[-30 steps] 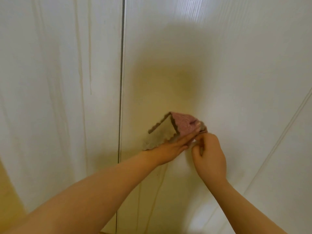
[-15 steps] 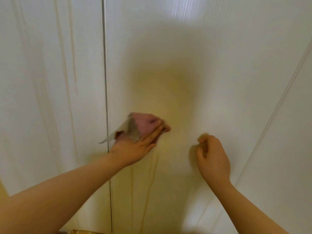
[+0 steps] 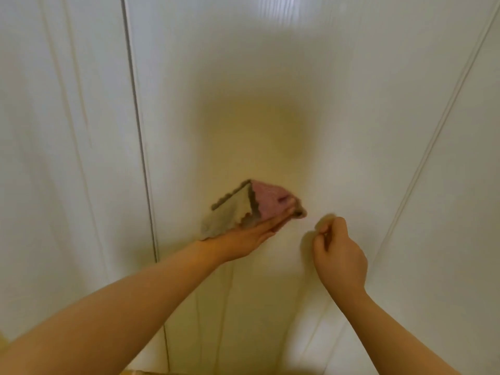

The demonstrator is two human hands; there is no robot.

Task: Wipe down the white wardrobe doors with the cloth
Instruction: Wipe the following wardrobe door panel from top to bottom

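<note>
A folded cloth, pink on one face and grey-beige on the other, is pressed against the middle white wardrobe door. My left hand lies flat under and over the cloth, fingers stretched to the right, holding it to the door. My right hand is a loose fist just right of the cloth, knuckles near the door, with nothing visible in it. A shadow of my head falls on the door above the cloth.
A dark vertical gap separates the middle door from the left door. A thin slanted seam marks the right door's edge. Faint drip streaks run down the left door and below the cloth.
My left hand slid the cloth left toward the gap, then back right toward my right hand. The right hand let go of the cloth and stayed as a fist.
</note>
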